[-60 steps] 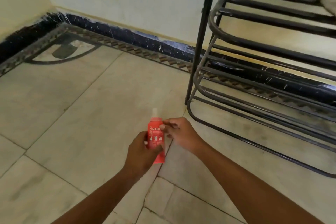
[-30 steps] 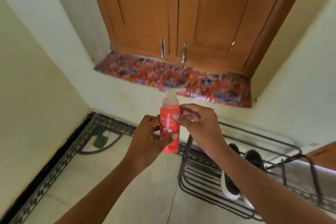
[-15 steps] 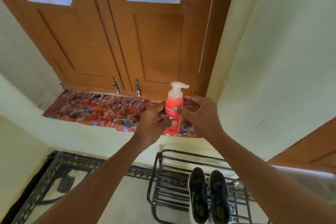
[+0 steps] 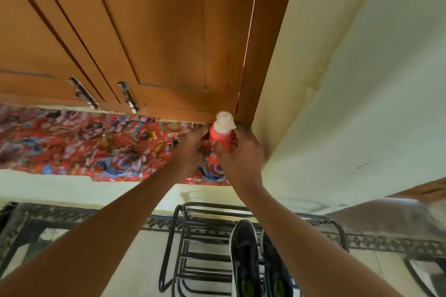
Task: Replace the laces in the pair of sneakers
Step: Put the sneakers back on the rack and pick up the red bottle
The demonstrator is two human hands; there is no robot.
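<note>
A red pump bottle (image 4: 220, 136) with a white pump head stands upright at the right end of a shelf covered in red floral paper (image 4: 84, 144). My left hand (image 4: 193, 143) grips it from the left and my right hand (image 4: 237, 154) grips it from the right. Whether its base touches the shelf is hidden by my hands. A pair of dark sneakers (image 4: 258, 263) with green insoles sits on top of the black metal shoe rack (image 4: 178, 248) below.
Brown wooden cupboard doors (image 4: 144, 31) with two metal handles close off the space just above the shelf. A pale yellow wall (image 4: 350, 91) bounds the shelf on the right. The tiled floor with a dark patterned border lies beneath the rack.
I rose from the floor with the bottle in both hands and carried it up and forward, from in front of me to the right corner of the floral shelf.
</note>
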